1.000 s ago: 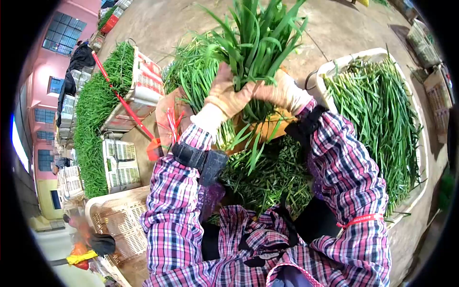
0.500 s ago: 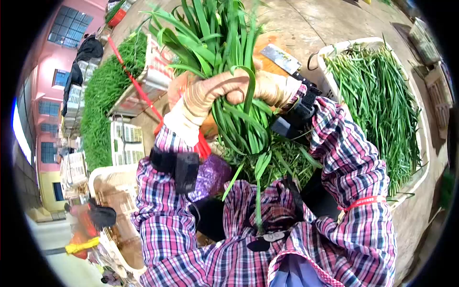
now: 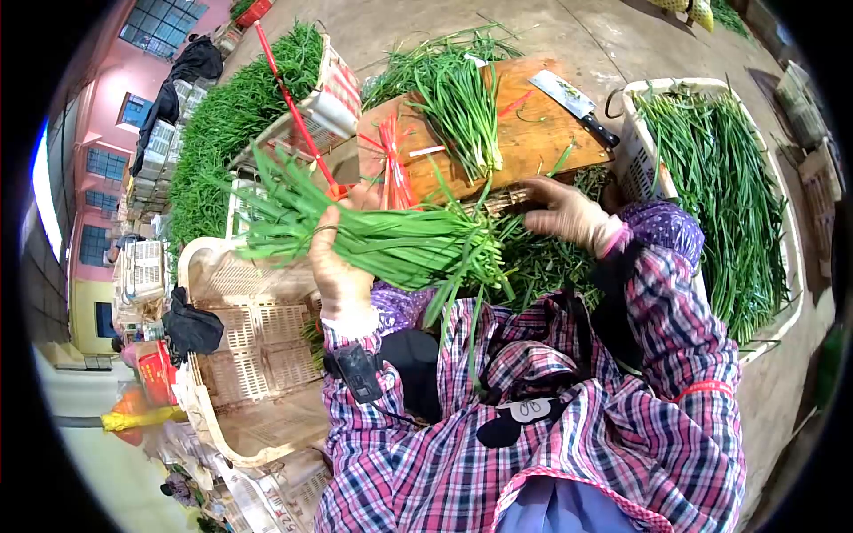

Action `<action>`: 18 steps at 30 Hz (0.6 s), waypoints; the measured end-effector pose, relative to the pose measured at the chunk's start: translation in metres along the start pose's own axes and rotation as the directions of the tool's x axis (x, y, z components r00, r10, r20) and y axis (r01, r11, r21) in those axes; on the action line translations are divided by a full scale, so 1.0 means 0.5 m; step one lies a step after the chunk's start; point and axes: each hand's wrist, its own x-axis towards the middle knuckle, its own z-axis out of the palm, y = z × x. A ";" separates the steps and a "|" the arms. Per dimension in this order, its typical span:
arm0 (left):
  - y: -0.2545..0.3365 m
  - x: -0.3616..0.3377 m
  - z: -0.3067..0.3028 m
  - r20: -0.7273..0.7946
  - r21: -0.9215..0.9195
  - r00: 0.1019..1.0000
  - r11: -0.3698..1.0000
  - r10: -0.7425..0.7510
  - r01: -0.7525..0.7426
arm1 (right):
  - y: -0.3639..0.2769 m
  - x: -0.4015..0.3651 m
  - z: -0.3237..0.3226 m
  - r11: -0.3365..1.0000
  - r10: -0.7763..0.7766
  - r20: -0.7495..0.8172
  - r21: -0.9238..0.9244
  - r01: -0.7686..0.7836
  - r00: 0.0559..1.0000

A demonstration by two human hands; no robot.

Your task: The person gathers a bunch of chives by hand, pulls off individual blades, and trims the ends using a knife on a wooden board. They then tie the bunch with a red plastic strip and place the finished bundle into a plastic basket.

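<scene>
My gloved left hand (image 3: 342, 258) is closed round a bunch of long flat-leaved garlic chives (image 3: 400, 238), held sideways over my lap with the leaf tips to the left. Just off the right end of that bunch is my gloved right hand (image 3: 569, 213), open and holding nothing. Beyond the hands, a wooden cutting board (image 3: 538, 142) carries a second bunch of chives (image 3: 462, 111), its pale stem ends towards me. A cleaver (image 3: 573, 102) lies at the board's right, its black handle near the edge. Red ties (image 3: 391, 164) rest on the board's left part.
On the right stands a white crate full of chives (image 3: 711, 195). An open beige crate (image 3: 253, 355) is at my left, with a crate heaped with greens (image 3: 258, 115) behind it. A red pole (image 3: 289, 93) leans there. Loose leaves (image 3: 551, 262) lie below the board.
Both hands gripped the bunch raised in front of me; now the left holds it lower and sideways. My right hand has let go and moved right. The board is uncovered.
</scene>
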 end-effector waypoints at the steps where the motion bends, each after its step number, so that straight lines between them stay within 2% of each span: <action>1: 0.007 -0.009 -0.007 -0.010 -0.020 1.000 1.000 0.008 -0.008 | -0.022 -0.026 0.021 0.964 -0.125 0.002 -0.235 0.122 0.992; 2: 0.011 -0.014 -0.017 -0.019 -0.038 1.000 0.999 0.016 -0.016 | -0.041 -0.045 0.046 0.859 -0.246 0.033 -0.455 0.234 0.969; 3: 0.017 -0.017 -0.034 -0.102 -0.071 0.995 0.997 0.010 -0.018 | -0.034 -0.047 0.078 0.812 -0.354 0.040 -0.483 0.328 0.935; 4: 0.019 -0.022 -0.033 -0.101 -0.071 0.995 0.997 0.012 -0.019 | -0.058 -0.041 0.111 0.788 -0.405 0.027 -0.497 0.364 0.914; 6: 0.015 -0.031 -0.029 -0.262 -0.076 0.965 0.996 0.032 -0.053 | -0.114 -0.031 0.162 0.762 -0.471 0.012 -0.498 0.413 0.882; 8: 0.008 -0.039 -0.036 -0.217 -0.070 0.975 0.996 0.043 -0.060 | -0.146 -0.011 0.206 0.752 -0.503 -0.035 -0.511 0.417 0.863; 10: 0.007 -0.040 -0.049 -0.135 -0.113 0.991 0.993 0.025 -0.041 | -0.137 0.020 0.225 0.714 -0.624 -0.056 -0.446 0.539 0.780; 11: 0.011 -0.039 -0.056 -0.198 -0.108 0.979 0.992 0.042 -0.065 | -0.121 0.030 0.219 0.695 -0.686 -0.053 -0.343 0.632 0.726; 12: 0.013 -0.040 -0.072 -0.196 -0.107 0.979 0.992 0.051 -0.073 | -0.109 0.037 0.214 0.660 -0.742 -0.057 -0.236 0.714 0.667; 13: 0.013 -0.042 -0.089 -0.115 -0.131 0.987 0.983 0.111 -0.126 | -0.122 0.026 0.243 0.701 -0.544 -0.210 0.418 0.577 0.813; 14: 0.015 -0.041 -0.106 -0.034 -0.158 0.985 0.972 0.172 -0.175 | -0.129 0.011 0.247 0.668 -0.419 -0.252 0.564 0.484 0.872; 16: 0.020 -0.044 -0.078 -0.083 -0.163 0.977 0.965 0.196 -0.207 | -0.159 -0.010 0.215 0.492 -0.177 -0.159 0.841 0.227 0.971; 17: 0.026 -0.042 -0.094 -0.048 -0.342 0.983 0.921 0.179 -0.184 | -0.167 -0.008 0.207 0.450 -0.215 -0.220 0.842 0.296 0.952; 18: 0.035 -0.040 -0.104 -0.011 -0.509 0.986 0.848 0.166 -0.148 | -0.185 -0.019 0.191 0.490 -0.151 -0.203 0.834 0.252 0.967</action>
